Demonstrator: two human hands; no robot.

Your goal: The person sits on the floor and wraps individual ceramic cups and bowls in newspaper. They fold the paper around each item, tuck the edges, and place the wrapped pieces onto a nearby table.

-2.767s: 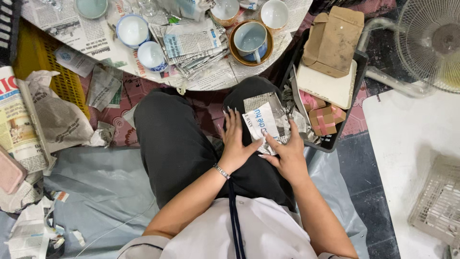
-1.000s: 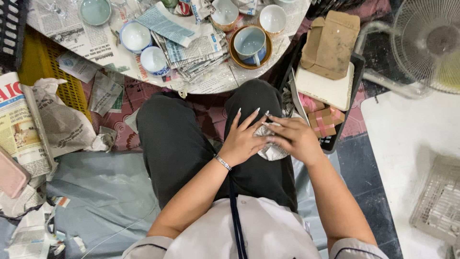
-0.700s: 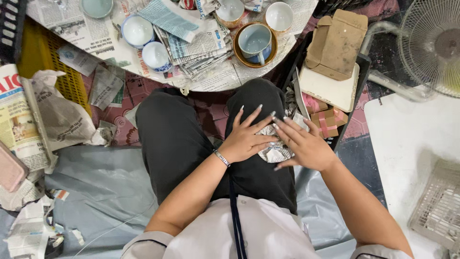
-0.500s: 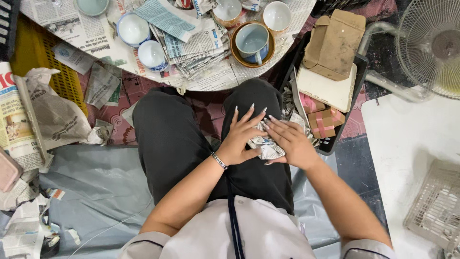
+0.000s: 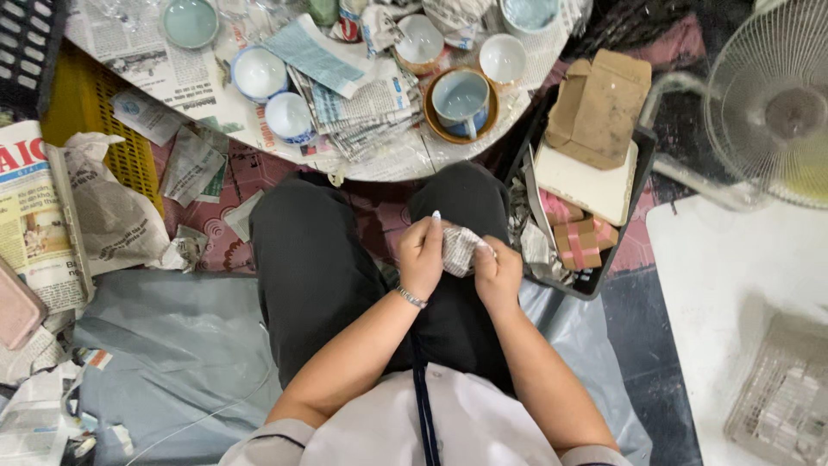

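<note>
Over my lap, both hands close around a small bundle wrapped in newspaper (image 5: pixel 460 249). My left hand (image 5: pixel 421 254) grips its left side with the fingers curled over the top. My right hand (image 5: pixel 498 272) clasps it from the right and below. What is inside the paper is hidden. I sit with black-trousered knees (image 5: pixel 319 250) pointing at a low round table.
The round table (image 5: pixel 405 160) is covered in newspaper and holds several cups and bowls, among them a blue cup in a brown saucer (image 5: pixel 461 102). A black tray (image 5: pixel 595 276) with cardboard boxes lies to the right. A fan (image 5: pixel 772 103), a yellow crate (image 5: pixel 86 129) and crumpled newspaper (image 5: pixel 108 216) surround me.
The flat sheet of newspaper spread on my knee has been gathered up. My fingers, splayed a moment ago, have curled tight and the bundle has become smaller and rounder.
</note>
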